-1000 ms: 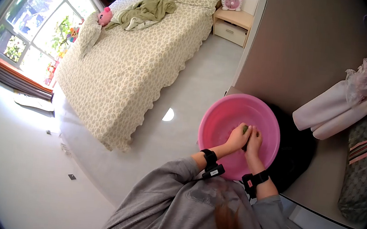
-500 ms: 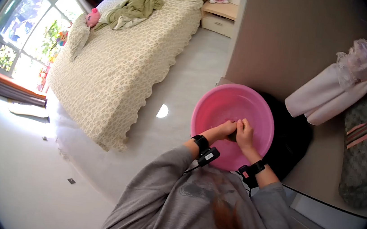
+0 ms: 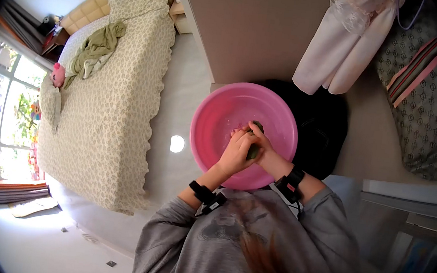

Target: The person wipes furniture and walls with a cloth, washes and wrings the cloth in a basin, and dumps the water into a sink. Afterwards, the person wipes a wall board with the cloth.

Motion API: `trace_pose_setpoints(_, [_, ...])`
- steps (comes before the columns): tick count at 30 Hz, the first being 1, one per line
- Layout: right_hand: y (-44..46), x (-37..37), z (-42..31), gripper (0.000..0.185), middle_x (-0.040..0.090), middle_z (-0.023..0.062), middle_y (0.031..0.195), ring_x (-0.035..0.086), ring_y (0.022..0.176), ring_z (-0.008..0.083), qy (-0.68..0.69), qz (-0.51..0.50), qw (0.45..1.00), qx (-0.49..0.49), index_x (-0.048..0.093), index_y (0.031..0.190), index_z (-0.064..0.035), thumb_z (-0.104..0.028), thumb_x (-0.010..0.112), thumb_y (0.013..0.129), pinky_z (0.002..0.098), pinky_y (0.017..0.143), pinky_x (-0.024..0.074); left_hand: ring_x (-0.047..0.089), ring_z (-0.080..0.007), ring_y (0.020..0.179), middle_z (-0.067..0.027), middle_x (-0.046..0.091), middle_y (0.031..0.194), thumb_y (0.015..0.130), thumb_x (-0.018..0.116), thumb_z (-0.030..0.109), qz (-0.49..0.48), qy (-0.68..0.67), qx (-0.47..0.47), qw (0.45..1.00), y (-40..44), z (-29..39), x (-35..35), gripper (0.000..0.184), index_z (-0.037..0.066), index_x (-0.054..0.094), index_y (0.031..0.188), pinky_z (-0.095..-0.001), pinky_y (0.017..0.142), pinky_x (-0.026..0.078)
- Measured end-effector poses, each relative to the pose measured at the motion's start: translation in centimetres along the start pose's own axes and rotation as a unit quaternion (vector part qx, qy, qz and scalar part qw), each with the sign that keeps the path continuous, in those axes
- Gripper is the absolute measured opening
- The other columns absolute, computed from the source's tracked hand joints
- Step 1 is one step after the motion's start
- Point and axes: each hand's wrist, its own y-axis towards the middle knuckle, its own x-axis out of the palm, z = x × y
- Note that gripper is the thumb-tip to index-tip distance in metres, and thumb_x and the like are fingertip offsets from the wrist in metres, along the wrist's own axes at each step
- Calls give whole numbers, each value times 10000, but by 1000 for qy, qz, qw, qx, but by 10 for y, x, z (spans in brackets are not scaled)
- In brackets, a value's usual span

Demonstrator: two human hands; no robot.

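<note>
Pale floor [image 3: 181, 84] backs the work: the left hand [image 3: 236, 152] and right hand [image 3: 266, 148], fingers curled, clasp a dark green object [image 3: 253, 151] above the pink basin [image 3: 208, 122]. Two-handed handling seems the current step; continuing calls for a steady grip. Beyond stands a bed [image 3: 101, 123].

So the basin [image 3: 200, 134] sits around mid-view, bed's [image 3: 114, 108] off to its left with a blanket [image 3: 95, 47] and pillow [image 3: 139, 1] on it, window's [image 3: 13, 118] left of that, clothes [image 3: 341, 53] off right.
</note>
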Motion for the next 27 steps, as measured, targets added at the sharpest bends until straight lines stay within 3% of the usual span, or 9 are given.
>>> trace_pose_setpoints(3, [0, 11, 0, 328, 580, 84, 831, 584, 821, 201, 11, 7, 999, -34, 444, 740, -102, -383, 470, 907, 319, 764, 479, 524, -311, 899, -136, 531, 933, 766, 637, 87, 26, 6, -18, 999, -3, 4, 1, 285, 47, 477, 998, -382, 822, 430])
trace_pose_setpoints(5, [-19, 43, -11, 375, 586, 106, 790, 588, 806, 221, 10, 74, 989, -131, 407, 694, -98, -397, 443, 918, 339, 782, 473, 529, -231, 927, -90, 517, 999, 860, 535, 72, 226, -237, -242, 913, -2, 3, 12, 220, 44, 443, 1058, -348, 834, 433])
trace_pose_setpoints(7, [-23, 69, -18, 406, 592, 112, 736, 593, 821, 235, 24, 84, 983, -164, 371, 671, -98, -409, 411, 928, 352, 823, 456, 507, -142, 890, -39, 494, 977, 924, 448, 149, 256, -283, -296, 876, 8, 2, 9, 222, 46, 417, 1118, -310, 823, 431])
trace_pose_setpoints(10, [-20, 78, -22, 435, 534, 73, 591, 575, 690, 213, -65, 38, 946, -315, 358, 632, -96, -402, 387, 938, 333, 793, 445, 505, -147, 856, -36, 492, 925, 958, 370, 234, 290, -630, -434, 575, 19, -28, 9, 279, 64, 420, 1174, -297, 789, 447])
trace_pose_setpoints(16, [-13, 67, -20, 570, 351, 15, 438, 378, 458, 139, -245, -241, 873, -347, 282, 466, -102, -400, 299, 951, 275, 607, 374, 541, -165, 816, -48, 528, 912, 937, 405, 215, 39, -722, -430, 540, 16, -79, -5, 232, 63, 487, 1091, -306, 708, 482])
trace_pose_setpoints(18, [-16, 61, -19, 536, 363, 15, 443, 375, 459, 132, -304, -254, 858, -326, 302, 469, -94, -358, 321, 935, 270, 587, 369, 576, -173, 791, -64, 562, 920, 926, 417, 216, -18, -634, -545, 548, 35, -51, -24, 200, 66, 512, 1017, -316, 605, 513])
trace_pose_setpoints(24, [-36, 44, -14, 374, 407, 23, 471, 412, 471, 124, -472, -229, 833, -175, 346, 464, -61, -186, 422, 808, 276, 470, 333, 564, -136, 812, -53, 550, 916, 907, 405, 152, -259, -572, -497, 599, 33, -59, -23, 173, 57, 527, 986, -263, 665, 497])
trace_pose_setpoints(26, [-38, 50, -12, 338, 412, 63, 462, 423, 443, 175, -537, -313, 709, -333, 362, 471, -39, -154, 443, 778, 306, 454, 331, 533, -112, 799, -42, 536, 907, 890, 404, 118, -315, -556, -437, 633, 32, -60, -21, 169, 36, 534, 961, -230, 698, 464])
trace_pose_setpoints(27, [-36, 47, -11, 338, 412, 63, 462, 423, 443, 175, -535, -308, 713, -333, 362, 471, -39, -154, 443, 778, 306, 454, 331, 533, -112, 799, -42, 536, 907, 890, 404, 118, -319, -556, -440, 629, 32, -60, -20, 169, 36, 534, 961, -230, 698, 464])
